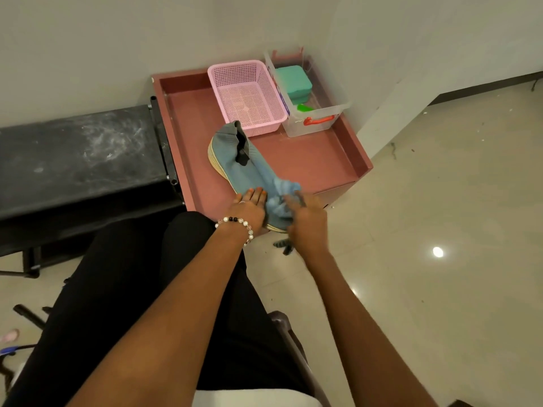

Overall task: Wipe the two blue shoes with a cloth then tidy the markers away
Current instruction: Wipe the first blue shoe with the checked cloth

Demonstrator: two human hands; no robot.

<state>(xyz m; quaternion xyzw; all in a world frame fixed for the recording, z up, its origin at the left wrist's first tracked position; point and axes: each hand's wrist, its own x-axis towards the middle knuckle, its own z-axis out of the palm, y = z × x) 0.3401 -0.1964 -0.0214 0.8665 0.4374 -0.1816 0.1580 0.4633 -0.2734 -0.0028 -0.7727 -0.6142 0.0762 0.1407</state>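
Both forearms reach out over black-trousered legs toward a reddish worktop (pixel 308 160) with a raised rim. Left hand (pixel 249 208), beaded bracelet (pixel 235 223) on the wrist, lies flat with fingers straight against the near side of a blue shoe (pixel 249 168), pressing it down. Right hand (pixel 305 218) is blurry, but it's bunched around a light blue cloth (pixel 280 198) scrunched up on the toe end of the shoe. That shoe lies at an angle across the front of the worktop, heel pointing back toward a pink basket (pixel 246 95), toe hanging just past the near edge. Only one shoe is visible. Just right of the basket and touching it sits a clear bin (pixel 317 124) with a red handle, and a teal box (pixel 293 80) inside it. Off to the left there's a scuffed black bench (pixel 76 154), right up against the worktop.
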